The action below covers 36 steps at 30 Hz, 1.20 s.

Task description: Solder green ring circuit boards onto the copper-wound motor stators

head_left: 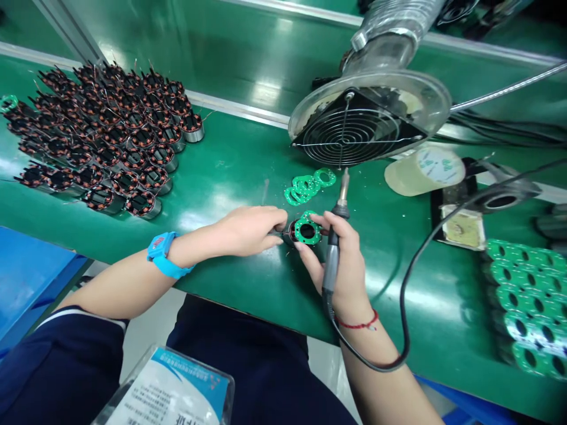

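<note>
In the middle of the bench, a motor stator (292, 230) carries a green ring-shaped circuit board (307, 231) on its top. My right hand (343, 260) steadies the stator between thumb and fingertips. The same hand also holds a soldering iron (331, 260), whose tip points up and away from the board. At the stator's left side, my left hand (248, 231) is closed in a pinch on a thin wire at its edge. Just beyond the stator lie several loose green ring boards (305, 186).
Many wound stators (133, 136) stand grouped at the left. A fume extractor (349, 139) hangs over the back. On the right are a tape roll (425, 171), an iron stand (500, 195), a sponge tray (463, 227) and rows of stators with green boards (531, 307). The iron's cord (404, 295) loops over my right forearm.
</note>
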Tool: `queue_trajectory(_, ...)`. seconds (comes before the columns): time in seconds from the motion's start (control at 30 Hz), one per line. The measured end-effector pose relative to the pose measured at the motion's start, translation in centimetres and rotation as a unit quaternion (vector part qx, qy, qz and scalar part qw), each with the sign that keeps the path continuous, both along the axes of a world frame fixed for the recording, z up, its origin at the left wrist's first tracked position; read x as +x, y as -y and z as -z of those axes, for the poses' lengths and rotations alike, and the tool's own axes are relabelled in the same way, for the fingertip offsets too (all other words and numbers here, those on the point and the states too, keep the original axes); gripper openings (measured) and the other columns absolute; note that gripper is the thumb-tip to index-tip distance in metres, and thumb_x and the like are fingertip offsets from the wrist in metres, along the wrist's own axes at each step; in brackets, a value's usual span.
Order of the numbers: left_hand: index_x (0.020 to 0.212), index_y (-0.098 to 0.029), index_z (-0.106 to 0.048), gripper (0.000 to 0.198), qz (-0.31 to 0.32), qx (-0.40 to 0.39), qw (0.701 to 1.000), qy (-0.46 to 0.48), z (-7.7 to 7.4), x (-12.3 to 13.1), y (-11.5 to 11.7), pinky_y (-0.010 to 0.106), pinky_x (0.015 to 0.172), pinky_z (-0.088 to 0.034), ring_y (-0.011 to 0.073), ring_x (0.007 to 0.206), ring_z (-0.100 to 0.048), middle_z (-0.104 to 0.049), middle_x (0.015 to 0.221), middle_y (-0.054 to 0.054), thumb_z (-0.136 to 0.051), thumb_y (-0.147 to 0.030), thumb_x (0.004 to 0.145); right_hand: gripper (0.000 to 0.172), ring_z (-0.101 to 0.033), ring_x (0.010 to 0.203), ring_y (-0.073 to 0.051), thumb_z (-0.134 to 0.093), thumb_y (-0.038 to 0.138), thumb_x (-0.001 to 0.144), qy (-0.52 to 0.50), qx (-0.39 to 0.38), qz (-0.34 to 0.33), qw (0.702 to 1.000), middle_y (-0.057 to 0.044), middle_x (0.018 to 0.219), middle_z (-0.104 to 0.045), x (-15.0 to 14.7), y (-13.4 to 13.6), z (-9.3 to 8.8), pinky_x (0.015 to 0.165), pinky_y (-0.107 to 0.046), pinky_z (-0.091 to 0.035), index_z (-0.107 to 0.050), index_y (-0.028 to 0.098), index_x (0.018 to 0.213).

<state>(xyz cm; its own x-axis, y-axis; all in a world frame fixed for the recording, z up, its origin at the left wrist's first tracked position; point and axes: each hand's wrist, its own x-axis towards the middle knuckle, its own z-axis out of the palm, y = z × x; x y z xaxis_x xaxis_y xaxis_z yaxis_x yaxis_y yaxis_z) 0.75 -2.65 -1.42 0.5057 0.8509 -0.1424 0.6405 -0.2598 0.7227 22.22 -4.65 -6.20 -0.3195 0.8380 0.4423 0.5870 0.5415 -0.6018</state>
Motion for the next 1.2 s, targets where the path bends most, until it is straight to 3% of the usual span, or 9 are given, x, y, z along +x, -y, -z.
queue_trajectory(0.1, 0.077, -0.017, -0.054, 0.012, -0.008, 0.023, 0.999, 0.027, -0.1, 0.3, -0.2, 0.028, 0.068, -0.037, 0.0153, 0.076, -0.053, -0.060, 0.081, 0.002, -0.053, -0.011, 0.087, 0.064, -0.065, 0.109, -0.025, -0.071, 0.029, 0.084, -0.004, 0.020, -0.016, 1.000, -0.009, 0.119, -0.066, -0.2, 0.0, -0.1, 0.093, -0.046, -0.056, -0.041, 0.027, 0.140)
queue_trajectory(0.2, 0.077, -0.017, -0.054, 0.012, -0.043, -0.003, 0.994, 0.104, 0.0, 0.7, -0.3, 0.026, 0.068, -0.038, 0.0126, 0.071, -0.052, -0.059, 0.076, -0.001, -0.055, -0.010, 0.087, 0.065, -0.066, 0.104, -0.026, -0.071, 0.029, 0.084, 0.003, 0.038, -0.042, 0.998, -0.009, 0.117, -0.068, -0.8, 0.1, -0.5, 0.087, -0.045, -0.057, -0.041, 0.028, 0.141)
queue_trajectory(0.33, 0.076, -0.016, -0.056, 0.010, -0.066, -0.057, 0.985, 0.150, 0.1, 0.9, -0.3, 0.024, 0.065, -0.039, 0.0105, 0.066, -0.053, -0.059, 0.071, -0.003, -0.059, -0.013, 0.085, 0.068, -0.062, 0.117, -0.028, -0.069, 0.022, 0.084, 0.004, 0.076, -0.092, 0.993, -0.009, 0.129, -0.065, -1.4, 0.3, -1.2, 0.093, -0.049, -0.052, -0.038, 0.030, 0.144)
queue_trajectory(0.4, 0.076, -0.016, -0.057, 0.009, -0.073, -0.070, 0.984, 0.146, 0.1, 0.7, -0.3, 0.023, 0.065, -0.040, 0.0107, 0.067, -0.054, -0.061, 0.071, -0.003, -0.058, -0.013, 0.085, 0.067, -0.061, 0.118, -0.028, -0.067, 0.019, 0.083, 0.017, 0.098, -0.091, 0.991, -0.007, 0.126, -0.068, -1.4, 0.4, -1.5, 0.092, -0.049, -0.052, -0.038, 0.032, 0.143)
queue_trajectory(0.57, 0.076, -0.015, -0.059, 0.009, -0.093, -0.103, 0.980, 0.142, 0.1, 0.5, -0.4, 0.023, 0.063, -0.041, 0.0098, 0.065, -0.053, -0.061, 0.070, -0.003, -0.056, -0.009, 0.082, 0.051, -0.068, 0.095, -0.025, -0.062, 0.015, 0.085, 0.045, 0.097, -0.075, 0.991, -0.005, 0.104, -0.075, -1.2, 0.8, -2.1, 0.082, -0.041, -0.052, -0.049, 0.028, 0.133)
queue_trajectory(0.77, 0.073, -0.014, -0.058, 0.009, -0.107, -0.143, 0.967, 0.184, 0.6, 0.5, -0.7, 0.021, 0.058, -0.040, 0.0077, 0.060, -0.051, -0.057, 0.064, -0.004, -0.055, -0.008, 0.080, 0.048, -0.071, 0.096, -0.024, -0.058, 0.013, 0.090, -0.074, 0.059, -0.067, 0.993, -0.003, 0.096, -0.077, -0.6, 1.2, -1.5, 0.087, -0.044, -0.053, -0.052, 0.027, 0.136)
queue_trajectory(0.97, 0.072, -0.014, -0.056, 0.008, -0.138, -0.241, 0.941, 0.192, 0.7, 0.4, -0.9, 0.019, 0.049, -0.039, 0.0069, 0.053, -0.053, -0.056, 0.060, -0.003, -0.056, -0.009, 0.079, 0.030, -0.070, 0.064, -0.017, -0.061, 0.026, 0.091, -0.238, 0.077, 0.019, 0.968, -0.003, 0.094, -0.073, -0.2, 1.5, -0.9, 0.058, -0.033, -0.055, -0.067, 0.024, 0.120)
queue_trajectory(1.07, 0.071, -0.015, -0.055, 0.009, -0.149, -0.261, 0.935, 0.187, 0.9, 0.5, -1.0, 0.019, 0.045, -0.037, 0.0073, 0.051, -0.052, -0.054, 0.058, -0.003, -0.055, -0.009, 0.078, 0.022, -0.063, 0.051, -0.013, -0.059, 0.028, 0.092, -0.300, 0.065, 0.003, 0.952, 0.000, 0.081, -0.070, -0.2, 1.7, -1.1, 0.047, -0.029, -0.049, -0.071, 0.023, 0.109)
queue_trajectory(1.2, 0.072, -0.015, -0.054, 0.009, -0.152, -0.263, 0.934, 0.186, 0.9, 0.7, -0.9, 0.018, 0.044, -0.036, 0.0072, 0.050, -0.052, -0.056, 0.060, -0.002, -0.052, -0.008, 0.078, 0.019, -0.059, 0.047, -0.014, -0.058, 0.030, 0.091, -0.285, 0.026, -0.013, 0.958, 0.002, 0.066, -0.065, 0.3, 1.9, -1.0, 0.045, -0.029, -0.048, -0.071, 0.022, 0.101)
